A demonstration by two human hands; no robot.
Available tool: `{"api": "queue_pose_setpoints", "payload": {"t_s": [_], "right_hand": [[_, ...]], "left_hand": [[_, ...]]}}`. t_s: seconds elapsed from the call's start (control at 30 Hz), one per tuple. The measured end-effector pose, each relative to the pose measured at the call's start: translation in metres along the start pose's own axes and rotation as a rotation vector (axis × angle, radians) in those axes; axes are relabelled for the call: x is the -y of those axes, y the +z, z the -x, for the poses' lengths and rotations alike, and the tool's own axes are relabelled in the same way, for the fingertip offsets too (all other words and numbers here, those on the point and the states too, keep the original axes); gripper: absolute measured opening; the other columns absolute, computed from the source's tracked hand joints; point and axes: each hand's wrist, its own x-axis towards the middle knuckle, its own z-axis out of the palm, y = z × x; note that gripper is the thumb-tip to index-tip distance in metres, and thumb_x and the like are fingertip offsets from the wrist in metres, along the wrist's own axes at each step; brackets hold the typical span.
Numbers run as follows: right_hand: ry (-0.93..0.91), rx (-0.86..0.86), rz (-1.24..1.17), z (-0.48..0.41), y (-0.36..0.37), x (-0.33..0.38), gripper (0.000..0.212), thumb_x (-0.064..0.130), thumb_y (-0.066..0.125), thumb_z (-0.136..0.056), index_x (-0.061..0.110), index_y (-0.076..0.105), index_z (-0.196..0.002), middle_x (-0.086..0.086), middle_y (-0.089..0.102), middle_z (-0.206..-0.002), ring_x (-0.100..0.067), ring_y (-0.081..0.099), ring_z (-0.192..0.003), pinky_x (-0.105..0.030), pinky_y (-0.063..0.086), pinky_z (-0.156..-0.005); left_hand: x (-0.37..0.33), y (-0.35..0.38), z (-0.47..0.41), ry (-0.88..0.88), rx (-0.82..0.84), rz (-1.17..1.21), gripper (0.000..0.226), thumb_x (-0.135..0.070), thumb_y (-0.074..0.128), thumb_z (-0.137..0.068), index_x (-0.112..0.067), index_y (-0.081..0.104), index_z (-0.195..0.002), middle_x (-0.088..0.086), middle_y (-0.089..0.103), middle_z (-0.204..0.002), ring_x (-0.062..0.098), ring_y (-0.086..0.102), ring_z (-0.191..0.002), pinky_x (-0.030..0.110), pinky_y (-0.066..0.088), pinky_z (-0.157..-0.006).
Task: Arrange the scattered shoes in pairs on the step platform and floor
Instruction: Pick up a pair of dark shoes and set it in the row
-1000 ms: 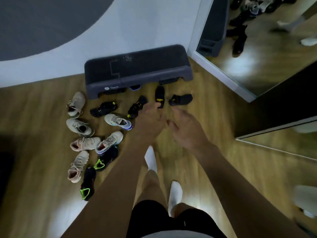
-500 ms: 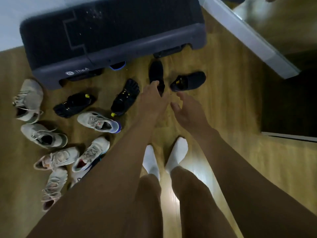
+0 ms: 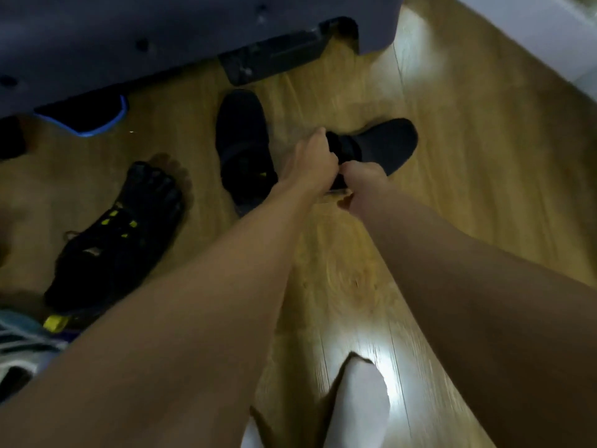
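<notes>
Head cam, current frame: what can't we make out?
- Black slip-on shoe: heel hidden by the left hand and right hand gripping it; fingertips unseen.
- Middle black shoe: heel covered by the left forearm.
- Step platform: top cut off by the frame edge.
- Blue-edged item: mostly under the platform, can't identify.
- Pale shoe: cut off at the left edge, blurred.

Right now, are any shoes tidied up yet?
Nothing looks paired yet: no shoe shows on the step platform. Both the left hand and right hand grip one black shoe by its heel end. Its lookalike black shoe beside it and the yellow-trimmed toe shoe lie loose on the floor.
</notes>
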Motion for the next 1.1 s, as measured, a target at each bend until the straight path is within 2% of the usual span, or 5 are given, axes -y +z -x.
{"api": "queue_pose_setpoints", "payload": {"t_s": [0.13, 0.37, 0.63, 0.77, 1.1], "right_hand": [[-0.033, -0.060, -0.067, -0.037, 0.014, -0.010, 0.015, 0.003, 0.055, -0.086, 0.000, 0.060, -0.100, -0.021, 0.066, -0.097, -0.037, 0.066, -0.088, -0.050, 0.058, -0.076], [-0.285, -0.180, 0.335, -0.043, 0.002, -0.003, 0.034, 0.008, 0.052, -0.085, 0.003, 0.054, -0.119, -0.020, 0.062, -0.112, -0.037, 0.063, -0.100, -0.047, 0.056, -0.082], [-0.619, 0.034, 0.600, -0.017, 0.040, -0.004, 0.048, 0.002, 0.046, -0.087, 0.014, 0.051, -0.133, -0.011, 0.062, -0.121, -0.027, 0.062, -0.110, -0.041, 0.054, -0.090], [-0.688, -0.014, 0.724, -0.014, 0.045, -0.009, 0.053, 0.004, 0.044, -0.089, 0.015, 0.043, -0.142, -0.011, 0.057, -0.131, -0.026, 0.057, -0.117, -0.039, 0.050, -0.096], [-0.607, -0.041, 0.672, -0.016, 0.050, -0.013, 0.057, 0.003, 0.045, -0.086, 0.018, 0.043, -0.141, -0.009, 0.061, -0.122, -0.028, 0.061, -0.108, -0.041, 0.053, -0.091]], "left_hand": [[0.005, 0.017, -0.027, 0.038, -0.024, -0.095, 0.016, -0.004, 0.046, -0.090, -0.011, 0.056, -0.100, 0.008, 0.056, -0.095, 0.016, 0.047, -0.069, 0.029, 0.036, -0.055], [0.011, -0.009, -0.019, 0.004, -0.044, -0.139, 0.011, -0.016, 0.056, -0.088, -0.013, 0.056, -0.099, 0.005, 0.048, -0.090, 0.018, 0.047, -0.069, 0.030, 0.041, -0.056], [0.071, -0.057, -0.002, 0.108, -0.086, -0.170, 0.050, -0.019, 0.047, -0.086, -0.016, 0.045, -0.136, 0.013, 0.059, -0.125, 0.036, 0.053, -0.117, 0.047, 0.045, -0.098], [0.096, -0.064, 0.008, 0.219, -0.105, -0.291, 0.052, -0.028, 0.043, -0.085, -0.010, 0.051, -0.133, 0.013, 0.055, -0.133, 0.032, 0.040, -0.132, 0.047, 0.013, -0.116], [0.142, -0.072, 0.027, 0.098, 0.108, -0.192, 0.087, -0.037, 0.058, -0.089, -0.016, 0.003, -0.153, 0.011, 0.008, -0.159, 0.024, 0.010, -0.147, 0.032, 0.015, -0.117]]}}
